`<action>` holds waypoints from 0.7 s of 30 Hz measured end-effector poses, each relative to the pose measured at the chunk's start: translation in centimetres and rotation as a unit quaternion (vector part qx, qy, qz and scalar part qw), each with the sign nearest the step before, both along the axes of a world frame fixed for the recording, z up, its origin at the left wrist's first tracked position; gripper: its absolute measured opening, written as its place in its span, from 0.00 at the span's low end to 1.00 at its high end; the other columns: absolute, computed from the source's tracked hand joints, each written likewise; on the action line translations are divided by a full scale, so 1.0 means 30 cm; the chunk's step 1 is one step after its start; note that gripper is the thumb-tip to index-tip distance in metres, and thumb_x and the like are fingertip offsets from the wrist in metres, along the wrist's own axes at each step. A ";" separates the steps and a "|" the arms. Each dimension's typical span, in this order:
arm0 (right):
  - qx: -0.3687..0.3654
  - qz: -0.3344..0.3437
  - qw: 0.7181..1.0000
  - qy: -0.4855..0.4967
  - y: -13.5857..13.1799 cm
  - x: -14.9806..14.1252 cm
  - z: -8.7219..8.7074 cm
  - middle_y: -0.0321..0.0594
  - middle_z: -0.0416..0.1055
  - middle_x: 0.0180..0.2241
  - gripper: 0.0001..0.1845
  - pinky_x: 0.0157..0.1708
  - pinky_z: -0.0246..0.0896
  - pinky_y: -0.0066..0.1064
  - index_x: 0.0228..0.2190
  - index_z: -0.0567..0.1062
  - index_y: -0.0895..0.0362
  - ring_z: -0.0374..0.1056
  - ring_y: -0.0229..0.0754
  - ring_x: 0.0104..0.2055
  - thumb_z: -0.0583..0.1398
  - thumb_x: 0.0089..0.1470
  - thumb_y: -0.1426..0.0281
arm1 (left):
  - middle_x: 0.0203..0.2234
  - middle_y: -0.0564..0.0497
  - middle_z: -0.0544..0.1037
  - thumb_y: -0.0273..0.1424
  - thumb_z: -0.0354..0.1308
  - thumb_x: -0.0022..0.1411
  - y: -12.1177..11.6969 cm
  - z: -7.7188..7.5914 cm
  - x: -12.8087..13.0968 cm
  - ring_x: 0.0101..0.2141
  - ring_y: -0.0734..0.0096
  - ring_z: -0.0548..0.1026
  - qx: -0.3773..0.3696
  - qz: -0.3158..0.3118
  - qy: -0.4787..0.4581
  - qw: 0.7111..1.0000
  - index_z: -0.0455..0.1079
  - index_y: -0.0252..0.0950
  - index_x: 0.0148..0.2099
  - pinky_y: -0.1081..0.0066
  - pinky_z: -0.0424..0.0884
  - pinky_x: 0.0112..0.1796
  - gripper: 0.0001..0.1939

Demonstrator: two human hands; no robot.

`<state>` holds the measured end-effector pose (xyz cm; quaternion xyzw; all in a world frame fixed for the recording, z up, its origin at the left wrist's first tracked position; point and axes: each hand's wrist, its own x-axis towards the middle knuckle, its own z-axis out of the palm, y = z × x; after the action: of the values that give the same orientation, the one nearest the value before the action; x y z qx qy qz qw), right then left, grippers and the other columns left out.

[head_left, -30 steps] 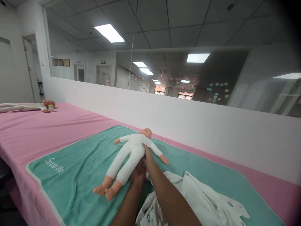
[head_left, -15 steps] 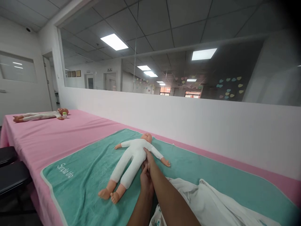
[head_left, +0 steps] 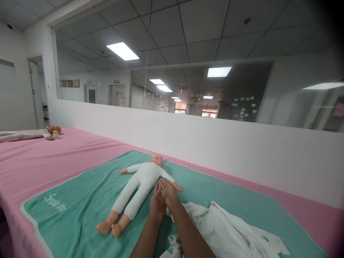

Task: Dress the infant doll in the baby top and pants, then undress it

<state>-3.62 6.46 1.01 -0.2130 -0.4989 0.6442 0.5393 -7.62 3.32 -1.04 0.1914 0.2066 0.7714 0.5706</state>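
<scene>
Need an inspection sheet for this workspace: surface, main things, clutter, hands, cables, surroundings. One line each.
Surface: pink sheet, somewhat creased; green blanket spread on it, lettered near its left corner.
Main things: doll in a white suit, on its back on the blanket, arms spread.
Clutter: white cloth with printed patches, bunched at right; second doll at far left, jar with green lid near its head.
Hands: left and right together beside the doll, fingers meeting; contact with doll unclear.
Cables: nothing seen.
Surroundings: white wall with wide glass above; door at far left.
</scene>
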 end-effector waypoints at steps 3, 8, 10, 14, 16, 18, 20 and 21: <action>0.065 -0.053 0.994 -0.076 -0.019 0.171 -0.040 0.44 0.65 0.52 0.26 0.55 0.53 0.39 0.48 0.69 0.55 0.60 0.45 0.55 0.60 0.47 0.58 | 0.55 0.49 0.66 0.33 0.58 0.54 -0.011 0.010 0.032 0.52 0.63 0.68 0.008 -0.071 0.057 0.996 0.59 0.46 0.57 0.63 0.66 0.49 0.27; 0.150 -0.223 0.902 -0.338 -0.154 0.572 -0.122 0.43 0.66 0.52 0.26 0.58 0.46 0.42 0.48 0.71 0.54 0.58 0.50 0.56 0.57 0.49 0.56 | 0.50 0.44 0.71 0.33 0.59 0.51 -0.016 -0.026 0.118 0.52 0.58 0.66 0.010 -0.054 0.401 0.914 0.67 0.40 0.49 0.60 0.62 0.50 0.21; 0.149 -0.294 0.855 -0.401 -0.206 0.746 -0.125 0.44 0.64 0.53 0.28 0.58 0.45 0.42 0.50 0.69 0.55 0.56 0.51 0.57 0.54 0.51 0.55 | 0.47 0.43 0.73 0.32 0.59 0.50 -0.018 -0.052 0.145 0.51 0.56 0.67 0.007 -0.005 0.551 0.835 0.70 0.39 0.45 0.59 0.58 0.52 0.17; 0.089 -0.419 0.721 -0.545 -0.291 1.071 -0.113 0.51 0.61 0.55 0.35 0.56 0.46 0.44 0.54 0.64 0.61 0.55 0.55 0.57 0.50 0.51 0.51 | 0.45 0.42 0.73 0.30 0.62 0.46 -0.038 -0.079 0.161 0.53 0.51 0.62 0.014 0.017 0.635 0.772 0.72 0.39 0.40 0.57 0.48 0.56 0.16; 0.030 -0.441 0.662 -0.605 -0.328 1.193 -0.111 0.55 0.62 0.53 0.39 0.52 0.50 0.45 0.53 0.63 0.64 0.56 0.58 0.55 0.49 0.49 0.48 | 0.46 0.41 0.71 0.32 0.62 0.45 -0.055 -0.074 0.160 0.55 0.50 0.58 0.002 0.026 0.663 0.748 0.70 0.38 0.41 0.56 0.46 0.56 0.17; -0.030 -0.441 0.627 -0.642 -0.358 1.263 -0.113 0.56 0.64 0.51 0.39 0.47 0.54 0.46 0.52 0.64 0.62 0.59 0.60 0.52 0.49 0.47 0.47 | 0.51 0.39 0.67 0.34 0.61 0.47 -0.076 -0.062 0.159 0.58 0.51 0.53 -0.023 0.056 0.727 0.684 0.67 0.36 0.44 0.56 0.45 0.56 0.19; -0.062 -0.422 0.626 -0.653 -0.377 1.280 -0.116 0.54 0.67 0.48 0.36 0.42 0.57 0.46 0.49 0.66 0.59 0.62 0.59 0.48 0.49 0.47 0.47 | 0.53 0.38 0.64 0.36 0.58 0.50 -0.096 -0.049 0.158 0.59 0.52 0.50 -0.048 0.087 0.791 0.603 0.65 0.35 0.44 0.56 0.45 0.56 0.18; -0.061 -0.408 0.640 -0.648 -0.381 1.272 -0.116 0.52 0.69 0.45 0.33 0.41 0.57 0.44 0.46 0.68 0.58 0.64 0.58 0.46 0.50 0.46 0.48 | 0.52 0.38 0.65 0.36 0.57 0.52 -0.104 -0.043 0.158 0.59 0.52 0.50 -0.057 0.094 0.809 0.577 0.65 0.35 0.43 0.56 0.46 0.55 0.16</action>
<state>34.55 -4.98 -2.47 -0.7899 -0.5430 0.0848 0.2720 -2.88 0.20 -2.32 0.6827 0.6427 0.3327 0.1005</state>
